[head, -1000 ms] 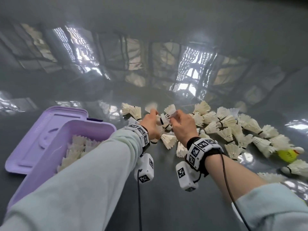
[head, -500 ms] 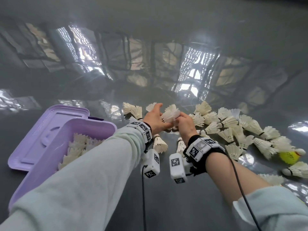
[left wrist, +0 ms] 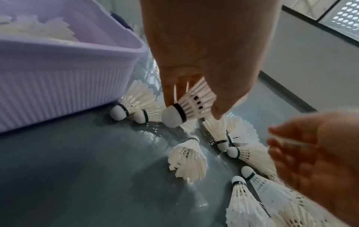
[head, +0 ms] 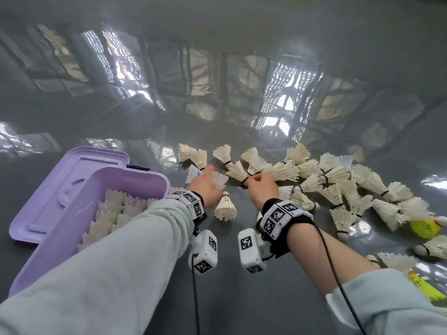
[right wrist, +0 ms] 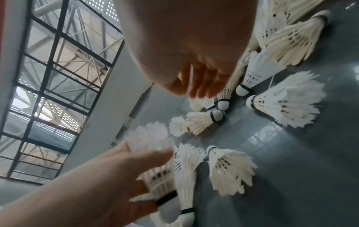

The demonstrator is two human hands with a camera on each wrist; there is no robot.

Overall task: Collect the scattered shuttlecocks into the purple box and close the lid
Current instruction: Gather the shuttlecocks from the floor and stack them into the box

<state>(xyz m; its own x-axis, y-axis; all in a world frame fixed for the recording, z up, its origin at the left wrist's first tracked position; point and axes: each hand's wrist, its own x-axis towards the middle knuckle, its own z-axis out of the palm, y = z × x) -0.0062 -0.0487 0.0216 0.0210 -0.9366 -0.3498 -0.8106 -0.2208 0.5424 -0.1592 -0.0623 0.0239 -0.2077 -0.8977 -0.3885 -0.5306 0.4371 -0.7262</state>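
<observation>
My left hand [head: 212,183] holds a white shuttlecock [head: 221,181] just above the grey floor, right of the purple box [head: 135,172]. In the left wrist view its fingers and thumb [left wrist: 221,107] curl round the feather skirt, cork [left wrist: 172,118] pointing down. My right hand [head: 255,178] hovers beside it with bent fingers [right wrist: 196,87] close over a lying shuttlecock [right wrist: 208,104], holding nothing. The box stands open and holds several shuttlecocks [head: 113,211]. Its lid [head: 72,170] lies back flat.
A dense spread of white shuttlecocks [head: 336,175] runs from the hands to the right edge. One [head: 225,207] stands upright between my wrists. Yellow shuttlecocks [head: 424,228] lie at the far right. Two more shuttlecocks [left wrist: 136,110] lie against the box wall.
Half a second ago both hands met on one shuttlecock. The right hand has let go and shifted toward the pile; the left hand keeps the shuttlecock and has drawn slightly left.
</observation>
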